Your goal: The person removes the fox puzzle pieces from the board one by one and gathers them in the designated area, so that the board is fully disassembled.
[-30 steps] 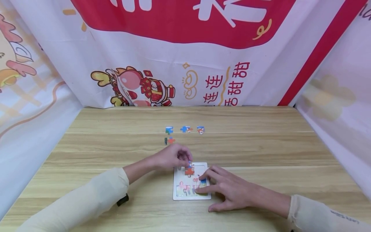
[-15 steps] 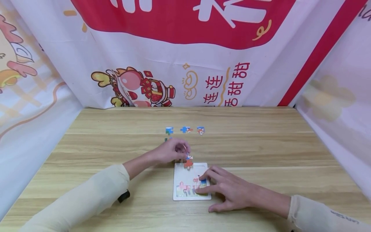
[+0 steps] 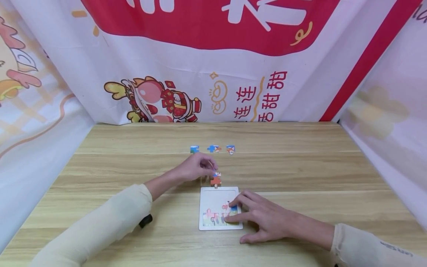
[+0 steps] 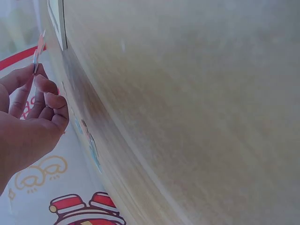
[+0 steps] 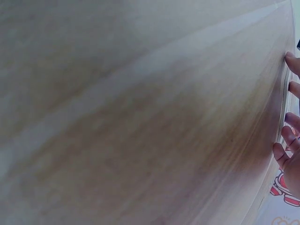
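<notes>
My left hand [image 3: 196,167] pinches an orange jigsaw piece [image 3: 215,181] with some blue and white on it, just beyond the far edge of the white puzzle tray [image 3: 201,209]. In the left wrist view, thumb and fingertips of the left hand [image 4: 35,110] hold the thin piece [image 4: 40,44] edge-on, above the table. My right hand [image 3: 265,218] rests with spread fingers on the tray's right side, over fitted pieces. Pink and pale green fitted pieces [image 3: 209,218] show along the tray's near side. The right wrist view catches only the right hand's fingers [image 5: 291,123] at its edge.
Farther back on the wooden table [image 3: 283,159] lie loose jigsaw pieces: a blue-green one [image 3: 194,149], a blue and orange one [image 3: 213,148] and an orange-white one [image 3: 231,149]. A printed curtain [image 3: 200,59] closes off the back.
My left hand has carried the orange jigsaw piece from over the tray to beyond its far edge. That hand now hides loose pieces seen earlier. The right hand stays put.
</notes>
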`<action>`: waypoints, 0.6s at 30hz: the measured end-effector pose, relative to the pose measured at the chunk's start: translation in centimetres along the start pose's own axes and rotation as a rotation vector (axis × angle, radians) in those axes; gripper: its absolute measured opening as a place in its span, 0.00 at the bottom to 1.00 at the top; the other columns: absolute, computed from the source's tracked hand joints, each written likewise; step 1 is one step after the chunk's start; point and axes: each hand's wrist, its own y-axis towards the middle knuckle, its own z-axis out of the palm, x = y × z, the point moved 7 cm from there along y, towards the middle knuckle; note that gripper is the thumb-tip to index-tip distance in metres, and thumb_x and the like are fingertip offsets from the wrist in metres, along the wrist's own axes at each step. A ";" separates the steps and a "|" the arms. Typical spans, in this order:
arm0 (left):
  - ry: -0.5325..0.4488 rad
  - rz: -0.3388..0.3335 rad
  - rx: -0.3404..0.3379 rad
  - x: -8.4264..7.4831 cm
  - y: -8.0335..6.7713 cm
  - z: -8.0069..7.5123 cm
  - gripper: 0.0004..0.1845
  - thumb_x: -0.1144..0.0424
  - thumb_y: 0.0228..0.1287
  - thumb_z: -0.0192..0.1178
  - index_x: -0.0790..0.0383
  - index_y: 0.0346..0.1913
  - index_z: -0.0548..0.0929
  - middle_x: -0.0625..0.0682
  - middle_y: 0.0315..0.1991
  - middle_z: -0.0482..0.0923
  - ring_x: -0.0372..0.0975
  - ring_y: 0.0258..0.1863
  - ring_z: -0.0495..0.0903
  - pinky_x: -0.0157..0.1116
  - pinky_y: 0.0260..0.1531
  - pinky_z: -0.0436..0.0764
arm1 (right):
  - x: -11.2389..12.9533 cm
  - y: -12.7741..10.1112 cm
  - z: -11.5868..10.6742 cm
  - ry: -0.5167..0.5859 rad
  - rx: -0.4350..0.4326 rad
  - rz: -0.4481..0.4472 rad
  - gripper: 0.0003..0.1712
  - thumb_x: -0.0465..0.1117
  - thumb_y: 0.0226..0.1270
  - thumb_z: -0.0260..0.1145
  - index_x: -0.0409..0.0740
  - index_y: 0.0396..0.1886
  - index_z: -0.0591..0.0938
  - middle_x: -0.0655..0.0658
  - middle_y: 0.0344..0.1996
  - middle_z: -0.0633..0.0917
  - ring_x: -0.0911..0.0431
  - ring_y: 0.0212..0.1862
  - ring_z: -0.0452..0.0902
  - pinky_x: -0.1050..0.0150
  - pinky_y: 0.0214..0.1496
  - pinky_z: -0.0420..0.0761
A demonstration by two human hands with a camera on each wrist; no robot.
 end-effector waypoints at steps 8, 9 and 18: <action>-0.010 0.004 -0.049 0.4 1.2 -1.0 0.06 0.75 0.66 0.67 0.72 0.43 0.87 0.56 0.36 0.86 0.41 0.34 0.82 0.35 0.35 0.80 | 0.0 0.0 -0.1 0.012 -0.001 -0.003 0.33 0.68 0.69 0.66 0.63 0.69 0.80 0.49 0.65 0.75 0.56 0.62 0.65 0.56 0.61 0.75; -0.008 -0.001 -0.054 0.4 1.4 -1.1 0.05 0.75 0.66 0.68 0.72 0.43 0.87 0.56 0.36 0.86 0.40 0.34 0.82 0.35 0.34 0.80 | 0.0 0.0 -0.1 0.013 -0.003 -0.005 0.33 0.68 0.69 0.66 0.63 0.69 0.80 0.49 0.65 0.75 0.56 0.62 0.65 0.56 0.61 0.75; 0.065 -0.020 -0.109 0.8 2.8 -1.8 0.05 0.74 0.66 0.68 0.70 0.43 0.88 0.54 0.35 0.85 0.41 0.35 0.79 0.32 0.34 0.78 | -0.1 0.0 -0.1 0.018 -0.004 -0.003 0.33 0.68 0.69 0.66 0.63 0.69 0.80 0.49 0.65 0.75 0.56 0.62 0.65 0.56 0.60 0.75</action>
